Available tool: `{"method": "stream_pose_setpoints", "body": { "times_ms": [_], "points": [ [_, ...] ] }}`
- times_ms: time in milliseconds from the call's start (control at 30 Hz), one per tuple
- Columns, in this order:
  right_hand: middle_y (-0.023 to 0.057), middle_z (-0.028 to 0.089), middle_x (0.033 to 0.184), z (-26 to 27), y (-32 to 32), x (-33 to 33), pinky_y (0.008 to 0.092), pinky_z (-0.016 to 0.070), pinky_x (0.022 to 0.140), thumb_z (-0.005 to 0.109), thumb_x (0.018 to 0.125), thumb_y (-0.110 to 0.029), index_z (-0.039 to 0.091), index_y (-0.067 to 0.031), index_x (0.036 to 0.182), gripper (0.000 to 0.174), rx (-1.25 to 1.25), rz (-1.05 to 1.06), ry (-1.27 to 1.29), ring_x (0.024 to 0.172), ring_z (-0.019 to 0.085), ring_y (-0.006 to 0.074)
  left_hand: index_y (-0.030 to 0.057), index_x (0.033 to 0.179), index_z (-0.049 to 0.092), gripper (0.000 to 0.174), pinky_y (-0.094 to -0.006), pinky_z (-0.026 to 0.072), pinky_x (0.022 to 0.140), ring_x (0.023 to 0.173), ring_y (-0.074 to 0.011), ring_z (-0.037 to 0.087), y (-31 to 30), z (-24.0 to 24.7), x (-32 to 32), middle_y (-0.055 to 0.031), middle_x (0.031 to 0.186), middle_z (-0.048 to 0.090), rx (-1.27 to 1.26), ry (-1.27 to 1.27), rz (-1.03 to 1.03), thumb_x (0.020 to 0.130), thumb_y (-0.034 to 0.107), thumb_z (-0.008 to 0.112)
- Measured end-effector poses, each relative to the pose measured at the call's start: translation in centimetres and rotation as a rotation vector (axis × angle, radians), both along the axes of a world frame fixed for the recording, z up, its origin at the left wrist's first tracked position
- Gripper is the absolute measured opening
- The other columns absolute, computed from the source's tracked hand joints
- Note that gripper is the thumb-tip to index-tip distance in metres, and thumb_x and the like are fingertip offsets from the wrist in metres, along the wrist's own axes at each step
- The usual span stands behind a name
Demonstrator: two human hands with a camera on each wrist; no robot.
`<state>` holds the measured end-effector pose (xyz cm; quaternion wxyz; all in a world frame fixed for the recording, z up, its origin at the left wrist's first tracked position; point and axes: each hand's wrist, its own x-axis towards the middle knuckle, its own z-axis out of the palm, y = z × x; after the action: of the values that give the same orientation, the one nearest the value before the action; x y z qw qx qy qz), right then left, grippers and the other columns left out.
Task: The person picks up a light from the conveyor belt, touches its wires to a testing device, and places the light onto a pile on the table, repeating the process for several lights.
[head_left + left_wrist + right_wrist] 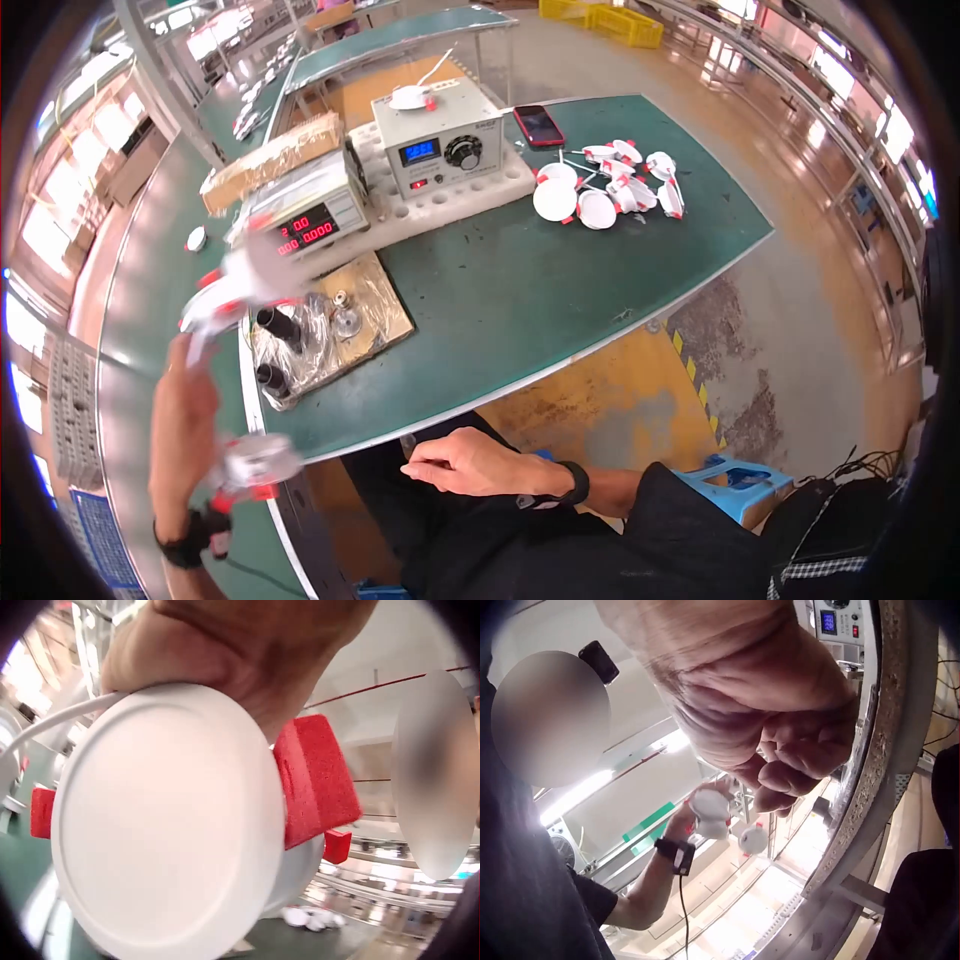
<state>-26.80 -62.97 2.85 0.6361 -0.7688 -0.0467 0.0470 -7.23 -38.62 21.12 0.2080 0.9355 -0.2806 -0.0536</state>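
Note:
My left hand (185, 430) is raised at the left, gripping a bunch of round white downlights (250, 275) with red foam blocks on their sides. Motion blurs them in the head view. Another downlight (258, 462) hangs beside the wrist. Up close in the left wrist view, one downlight's flat white face (169, 825) fills the middle, with a red block (316, 780) at its edge and a white cord (64, 716) running off left. Over the lap, my right hand (468, 462) holds nothing; its fingers (799, 761) are loosely curled.
On the green table (480, 300) lie a heap of downlights (597, 210) and a phone (540, 125). A power supply box (440, 140) with a downlight on top and a meter (305, 225) stand behind a board (385, 305) with black posts. A blue stool (740, 485) is at right.

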Motion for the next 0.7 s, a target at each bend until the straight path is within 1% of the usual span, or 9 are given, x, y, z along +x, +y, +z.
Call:
{"method": "stream_pose_setpoints", "body": {
  "times_ms": [133, 167, 200, 267, 367, 467, 567, 667, 700],
  "points": [
    [0.0155, 0.062, 0.065, 0.1, -2.8, -2.2, 0.0397, 0.0468, 0.058, 0.065, 0.099, -0.027, 0.068, -0.0029, 0.086, 0.027, 0.073, -0.158, -0.053, 0.057, 0.059, 0.0310, -0.0040, 0.124, 0.046, 0.029, -0.0533, 0.0488, 0.084, 0.096, -0.0463, 0.062, -16.8, -0.8, -1.0, -0.0301, 0.104, 0.064, -0.039, -0.044, -0.420, 0.097, 0.003, 0.046],
    [0.0121, 0.062, 0.063, -0.3, -3.6, -2.8, 0.0377, 0.0468, 0.058, 0.065, 0.099, -0.025, 0.066, -0.0028, 0.084, 0.027, -0.001, -0.228, -0.113, 0.056, 0.061, 0.0250, -0.0044, 0.120, 0.045, 0.025, -0.0570, 0.0487, 0.083, 0.095, -0.0498, 0.062, -21.5, -2.0, -1.2, -0.0320, 0.100, 0.064, -0.071, -0.059, -0.478, 0.096, 0.003, 0.046],
    [0.0090, 0.063, 0.064, 0.1, -4.7, -3.6, 0.0345, 0.0478, 0.057, 0.065, 0.100, -0.024, 0.067, -0.0021, 0.087, 0.025, 0.000, -0.257, -0.067, 0.058, 0.063, 0.0194, -0.0037, 0.113, 0.044, 0.019, -0.0599, 0.0482, 0.072, 0.082, -0.0498, 0.064, -25.3, -4.8, -0.4, -0.0310, 0.086, 0.064, -0.195, -0.209, -0.624, 0.095, 0.003, 0.046],
    [0.0081, 0.064, 0.065, 0.0, -6.2, -4.9, 0.0314, 0.0488, 0.057, 0.065, 0.100, -0.023, 0.069, -0.0009, 0.092, 0.024, 0.040, -0.363, -0.053, 0.059, 0.063, 0.0150, -0.0056, 0.112, 0.045, 0.021, -0.0600, 0.0500, 0.068, 0.078, -0.0506, 0.065, -32.5, -8.2, -1.0, -0.0323, 0.080, 0.064, -0.207, -0.229, -0.602, 0.094, 0.003, 0.048],
    [0.0002, 0.064, 0.067, 0.5, -8.7, -6.9, 0.0244, 0.0434, 0.055, 0.064, 0.100, -0.021, 0.072, -0.0007, 0.101, 0.021, 0.053, -0.578, -0.013, 0.060, 0.054, 0.0046, -0.0061, 0.117, 0.045, 0.033, -0.0566, 0.0530, 0.074, 0.086, -0.0495, 0.066, -40.2, -13.0, 0.0, -0.0311, 0.092, 0.065, -0.189, -0.299, -0.597, 0.094, 0.012, 0.058],
    [0.0022, 0.062, 0.066, -0.4, -10.7, -7.2, 0.0258, 0.0444, 0.055, 0.066, 0.099, -0.021, 0.071, 0.0000, 0.103, 0.022, 0.055, -0.890, -0.022, 0.059, 0.053, 0.0056, -0.0060, 0.122, 0.045, 0.047, -0.0533, 0.0538, 0.080, 0.097, -0.0476, 0.065, -42.7, -14.2, 1.6, -0.0317, 0.106, 0.064, -0.294, -0.363, -0.575, 0.092, 0.023, 0.068],
    [0.0042, 0.067, 0.078, -1.9, -13.1, -6.3, 0.0273, 0.0469, 0.061, 0.068, 0.097, -0.019, 0.069, -0.0020, 0.111, 0.022, -0.013, -1.056, -0.129, 0.068, 0.059, 0.0092, -0.0057, 0.130, 0.051, 0.055, -0.0484, 0.0532, 0.087, 0.112, -0.0425, 0.061, -40.4, -11.3, 3.2, -0.0297, 0.122, 0.059, -0.375, -0.483, -0.536, 0.092, 0.029, 0.071],
    [0.0077, 0.070, 0.095, -2.1, -15.0, -3.8, 0.0303, 0.0494, 0.068, 0.070, 0.094, -0.017, 0.067, -0.0038, 0.119, 0.028, -0.272, -1.051, -0.304, 0.082, 0.063, 0.0158, -0.0045, 0.128, 0.058, 0.044, -0.0455, 0.0546, 0.083, 0.103, -0.0391, 0.065, -34.4, -5.9, 3.0, -0.0247, 0.116, 0.064, -0.562, -0.605, -0.575, 0.096, 0.024, 0.067],
    [0.0110, 0.069, 0.107, -1.7, -15.4, -3.1, 0.0327, 0.0506, 0.075, 0.071, 0.093, -0.016, 0.065, -0.0041, 0.124, 0.034, -0.289, -1.004, -0.279, 0.094, 0.065, 0.0224, -0.0034, 0.125, 0.061, 0.038, -0.0441, 0.0549, 0.080, 0.096, -0.0374, 0.067, -31.6, -4.2, 2.8, -0.0226, 0.110, 0.067, -0.564, -0.461, -0.560, 0.097, 0.022, 0.065]
  ]
}}
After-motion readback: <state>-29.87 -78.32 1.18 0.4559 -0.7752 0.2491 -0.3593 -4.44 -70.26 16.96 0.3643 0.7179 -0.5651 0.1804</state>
